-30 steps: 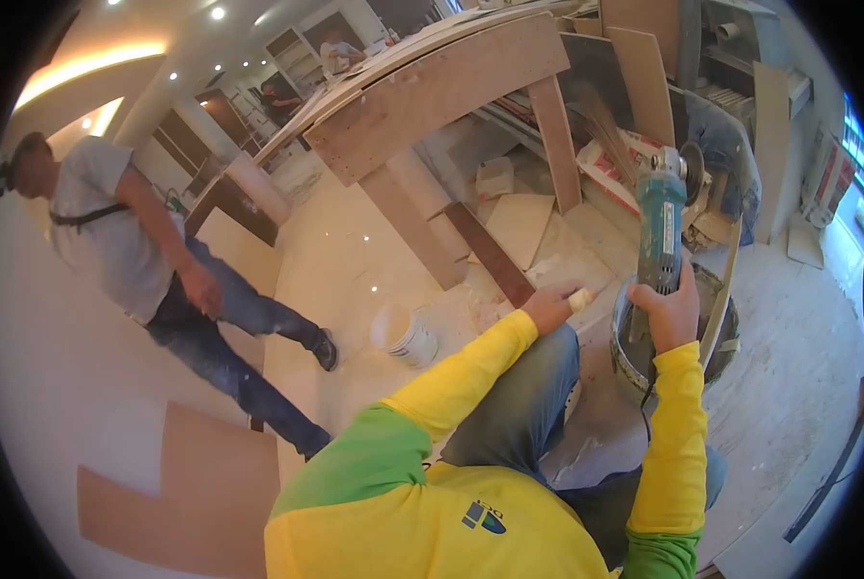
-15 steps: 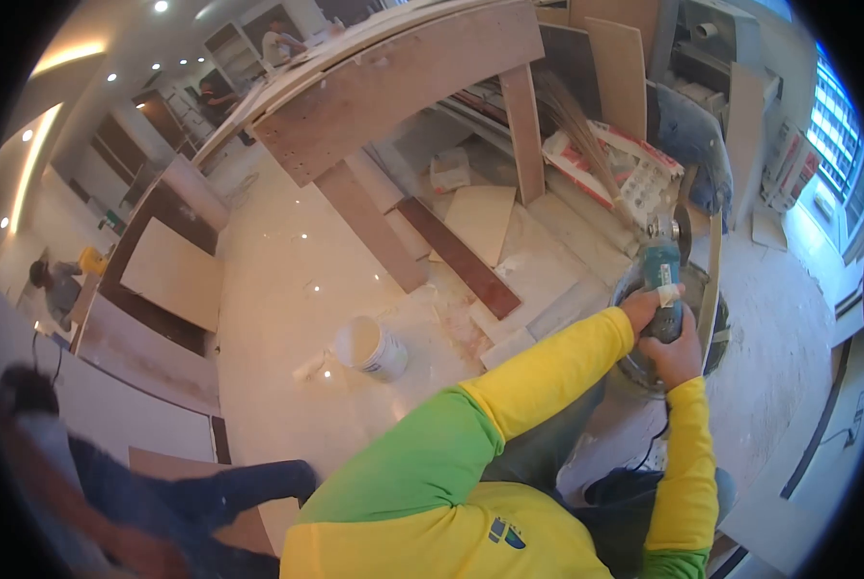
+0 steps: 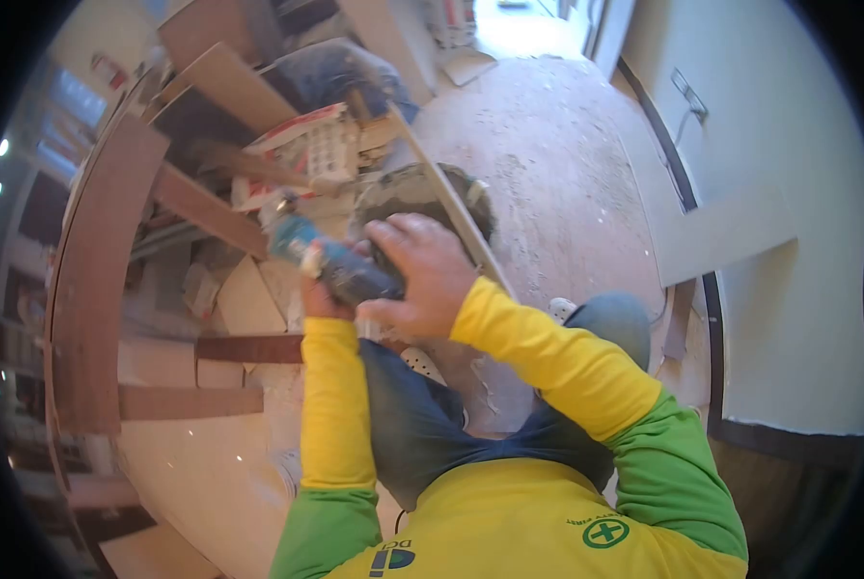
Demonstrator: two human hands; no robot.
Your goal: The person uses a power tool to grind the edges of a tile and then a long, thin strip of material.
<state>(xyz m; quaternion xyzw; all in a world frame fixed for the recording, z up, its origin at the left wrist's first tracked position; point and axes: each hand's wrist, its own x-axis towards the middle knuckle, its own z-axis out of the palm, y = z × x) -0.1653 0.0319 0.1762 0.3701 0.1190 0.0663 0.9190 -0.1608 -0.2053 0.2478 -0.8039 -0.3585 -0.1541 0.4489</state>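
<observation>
An angle grinder [image 3: 350, 270] with a teal front and dark rear body lies slantwise in front of me, its head to the upper left. My left hand [image 3: 326, 297] is closed around its middle from below. At the rear end, my right hand [image 3: 427, 270] has its thumb and fingers on either side of the body, the fingers fairly straight. Motion blurs the grinder's head, and its disc cannot be made out. Just beyond my hands is a round mortar-crusted tub [image 3: 480, 198]. A long narrow wooden strip [image 3: 441, 188] lies slanted across it.
Left stands a wooden table frame [image 3: 94, 280], with boards [image 3: 200, 212] around it. A red and white sack [image 3: 306, 145] lies beyond the grinder. On the right, a pale panel [image 3: 731, 236] lies by the wall [image 3: 789, 318]. Dust and debris cover the floor [image 3: 548, 154].
My view has swung right, so the tub and grinder now appear nearer the middle. The grinder has tilted leftward and come closer to me. My right hand's fingers have loosened and straightened.
</observation>
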